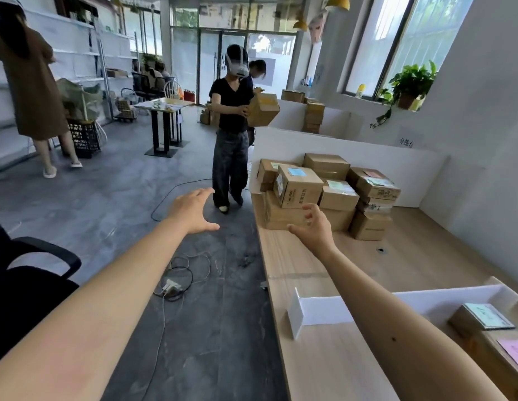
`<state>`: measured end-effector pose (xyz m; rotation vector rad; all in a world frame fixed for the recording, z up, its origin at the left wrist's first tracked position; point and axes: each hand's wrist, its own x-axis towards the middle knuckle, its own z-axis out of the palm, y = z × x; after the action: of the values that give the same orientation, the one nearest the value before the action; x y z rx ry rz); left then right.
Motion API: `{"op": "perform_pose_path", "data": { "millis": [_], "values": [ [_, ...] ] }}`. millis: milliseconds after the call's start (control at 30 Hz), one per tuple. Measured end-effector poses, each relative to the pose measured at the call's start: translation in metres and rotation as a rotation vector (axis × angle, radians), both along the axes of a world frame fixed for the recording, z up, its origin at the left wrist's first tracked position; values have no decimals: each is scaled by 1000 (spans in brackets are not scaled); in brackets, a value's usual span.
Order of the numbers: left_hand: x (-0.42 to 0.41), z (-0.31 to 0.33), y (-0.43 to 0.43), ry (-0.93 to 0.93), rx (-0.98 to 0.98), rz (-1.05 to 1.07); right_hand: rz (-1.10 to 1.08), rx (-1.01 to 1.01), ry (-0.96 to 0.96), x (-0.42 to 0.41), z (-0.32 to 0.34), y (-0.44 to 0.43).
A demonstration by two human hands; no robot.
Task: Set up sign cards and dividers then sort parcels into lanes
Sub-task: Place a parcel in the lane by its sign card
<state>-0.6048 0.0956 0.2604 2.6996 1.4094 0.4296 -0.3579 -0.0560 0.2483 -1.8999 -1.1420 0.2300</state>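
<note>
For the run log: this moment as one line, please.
phase: pre-grasp | left hand: open, empty, over floor | right hand: open, empty, at parcel stack | parcel stack: on table

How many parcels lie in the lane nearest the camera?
2: the pale-label parcel by the white divider, the pink-label parcel nearer; the frame edge may hide more.

Clear reach only in front of the parcel pile [327, 195]

Bare table [411, 256] is stretching from the pile's near side to a low white divider [324, 311]; a tall white divider [367, 157] is walling its far side, a white panel [454, 186] its right. Left of the pile, a person [231, 117] carrying a box [263, 108] is standing in the aisle, cables [176, 282] trailing on the floor.
</note>
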Motion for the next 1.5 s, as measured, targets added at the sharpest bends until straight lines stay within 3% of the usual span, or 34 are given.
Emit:
{"op": "perform_pose_path", "data": {
  "millis": [500, 1033, 1500],
  "values": [
    [40, -13, 105, -27, -5, -26, -33, 2, -51, 34, -8, 107],
    [87, -12, 282, -204, -107, -154, -95, 63, -16, 59, -6, 271],
    [132, -33, 363, -208, -173, -296, -248, 14, -62, 98, -24, 312]
  ]
}}
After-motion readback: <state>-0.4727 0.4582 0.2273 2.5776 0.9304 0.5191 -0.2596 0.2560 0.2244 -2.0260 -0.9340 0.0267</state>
